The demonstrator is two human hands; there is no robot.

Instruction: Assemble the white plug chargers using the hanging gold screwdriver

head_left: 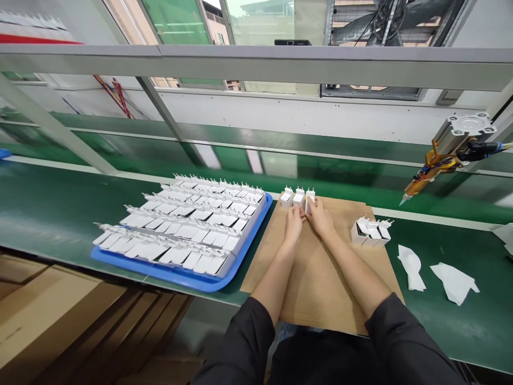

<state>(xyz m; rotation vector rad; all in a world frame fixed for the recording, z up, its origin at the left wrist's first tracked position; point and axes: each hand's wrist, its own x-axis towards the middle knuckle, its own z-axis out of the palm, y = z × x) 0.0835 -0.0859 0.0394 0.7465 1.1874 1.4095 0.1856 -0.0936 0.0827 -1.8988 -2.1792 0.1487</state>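
Note:
Three white plug-adapter cases (287, 197) with metal pins on top stand in a row at the far edge of a brown cardboard sheet (320, 283). My right hand (320, 218) is closed on the right-hand adapter case (310, 199), thumb and fingers around its sides. My left hand (294, 224) is at the front of the middle adapter case (298, 197), fingers bent together at its lower part; the fingertips are partly hidden. A small group of adapter cases with tilted lids (371, 232) stands on the sheet's right side.
A blue tray (236, 278) full of rows of similar white cases lies on the left of the green bench (52, 192). A dispenser with a pointed nozzle (425, 171) hangs at right. Two white paper pieces (455, 283) lie below it. Cardboard boxes (48, 310) stand lower left.

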